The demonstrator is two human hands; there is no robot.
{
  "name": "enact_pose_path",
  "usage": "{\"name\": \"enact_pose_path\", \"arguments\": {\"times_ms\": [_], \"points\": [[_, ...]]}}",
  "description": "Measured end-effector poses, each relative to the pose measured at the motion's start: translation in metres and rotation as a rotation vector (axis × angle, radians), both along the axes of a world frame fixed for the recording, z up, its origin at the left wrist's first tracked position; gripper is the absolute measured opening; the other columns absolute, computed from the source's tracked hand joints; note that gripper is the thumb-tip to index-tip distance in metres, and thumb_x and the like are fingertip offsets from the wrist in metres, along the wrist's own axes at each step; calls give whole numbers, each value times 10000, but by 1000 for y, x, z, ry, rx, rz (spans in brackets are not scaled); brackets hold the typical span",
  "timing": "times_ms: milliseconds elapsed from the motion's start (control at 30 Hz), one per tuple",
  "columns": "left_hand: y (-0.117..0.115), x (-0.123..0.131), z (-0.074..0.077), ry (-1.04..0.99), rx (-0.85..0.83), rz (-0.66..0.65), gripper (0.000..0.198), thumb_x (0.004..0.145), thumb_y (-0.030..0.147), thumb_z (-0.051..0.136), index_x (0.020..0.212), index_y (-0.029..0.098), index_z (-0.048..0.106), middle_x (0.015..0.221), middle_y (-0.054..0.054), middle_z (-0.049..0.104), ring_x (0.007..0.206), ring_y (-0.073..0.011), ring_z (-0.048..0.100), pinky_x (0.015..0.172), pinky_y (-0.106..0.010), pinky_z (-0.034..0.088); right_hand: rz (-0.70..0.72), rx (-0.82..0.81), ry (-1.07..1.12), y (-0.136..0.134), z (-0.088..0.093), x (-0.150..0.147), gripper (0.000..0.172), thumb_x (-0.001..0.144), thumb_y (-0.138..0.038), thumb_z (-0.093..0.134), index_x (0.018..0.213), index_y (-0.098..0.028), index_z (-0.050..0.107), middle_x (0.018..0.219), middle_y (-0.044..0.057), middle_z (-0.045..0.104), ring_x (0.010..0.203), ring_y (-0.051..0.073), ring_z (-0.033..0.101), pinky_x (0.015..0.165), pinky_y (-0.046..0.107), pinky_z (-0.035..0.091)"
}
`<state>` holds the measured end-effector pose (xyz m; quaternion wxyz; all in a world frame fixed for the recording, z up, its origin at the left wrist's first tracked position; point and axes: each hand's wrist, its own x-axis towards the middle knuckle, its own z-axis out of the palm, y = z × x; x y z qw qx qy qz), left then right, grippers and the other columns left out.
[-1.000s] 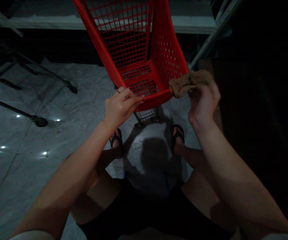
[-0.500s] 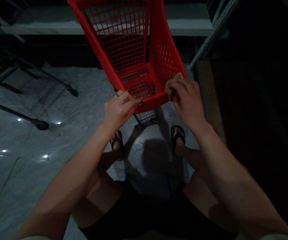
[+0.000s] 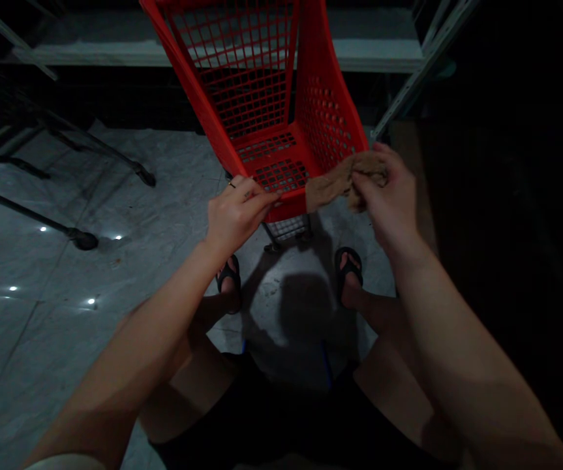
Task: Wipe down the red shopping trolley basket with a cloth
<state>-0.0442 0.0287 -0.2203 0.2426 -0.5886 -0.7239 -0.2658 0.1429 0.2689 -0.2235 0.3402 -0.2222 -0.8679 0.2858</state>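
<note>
A red plastic shopping cart [image 3: 310,147] with grid and perforated walls stands before me, its low rim nearest my body. My left hand [image 3: 239,205] grips that rim at its left corner, fingers closed over the edge. In my right hand [image 3: 391,189] is a crumpled brown cloth [image 3: 333,186], pinched between thumb and fingers beside the rim's right corner. One loose end of the cloth stretches leftward and lies across the rim. Under the basket, part of the cart's wire lower frame and small wheels shows.
Behind the cart runs a pale metal shelf [image 3: 379,52] with a slanted post at right. Dark metal legs on casters [image 3: 85,240] stand on the tiled floor at left. My sandalled feet [image 3: 348,271] are beneath the cart's near end. Deep shadow covers the right side.
My right hand has moved right and slightly away from the rim, turning. The cloth, bunched under the fingers before, is now stretched out to the left. My left hand stays on the rim.
</note>
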Motion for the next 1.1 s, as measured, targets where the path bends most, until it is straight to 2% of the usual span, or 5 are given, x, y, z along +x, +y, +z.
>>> {"name": "enact_pose_path", "arguments": {"times_ms": [167, 433, 667, 1000, 1100], "points": [[2, 1, 3, 50, 39, -19, 184, 1061, 369, 672, 1110, 302, 835, 866, -31, 719, 822, -178, 617, 694, -304, 463, 178, 107, -135, -31, -4, 1, 722, 886, -49, 547, 1566, -290, 504, 1771, 36, 362, 1685, 302, 236, 1378, 638, 252], [5, 4, -3, 12, 55, 16, 190, 1069, 340, 654, 1089, 287, 836, 878, -45, 716, 846, -185, 615, 695, -308, 453, 147, 201, -183, -41, 17, -5, 494, 1005, -55, 448, 1396, -247, 682, 1485, 93, 688, 1441, 297, 608, 1261, 558, 478], [3, 7, -1, 36, 49, -5, 208, 1083, 327, 623, 1032, 241, 806, 895, -46, 698, 878, -196, 604, 688, -307, 458, 290, 294, -247, -89, 16, -26, 420, 1026, -82, 518, 1402, -182, 676, 1473, 151, 685, 1430, 312, 602, 1210, 522, 530], [-4, -2, 3, 41, 37, -34, 154, 1056, 347, 680, 1058, 270, 813, 878, -25, 709, 855, -176, 624, 699, -291, 472, -46, 241, -35, 32, 9, 7, 500, 839, -45, 493, 1222, -246, 745, 1406, 102, 731, 1374, 281, 620, 1224, 546, 464], [-6, -1, 3, 6, 39, -19, 161, 1053, 362, 684, 1061, 271, 817, 877, -30, 721, 851, -178, 626, 707, -299, 479, -95, 109, 9, 38, -6, -1, 513, 820, -68, 518, 1217, -295, 748, 1392, 79, 742, 1347, 282, 642, 1198, 525, 474]]}}
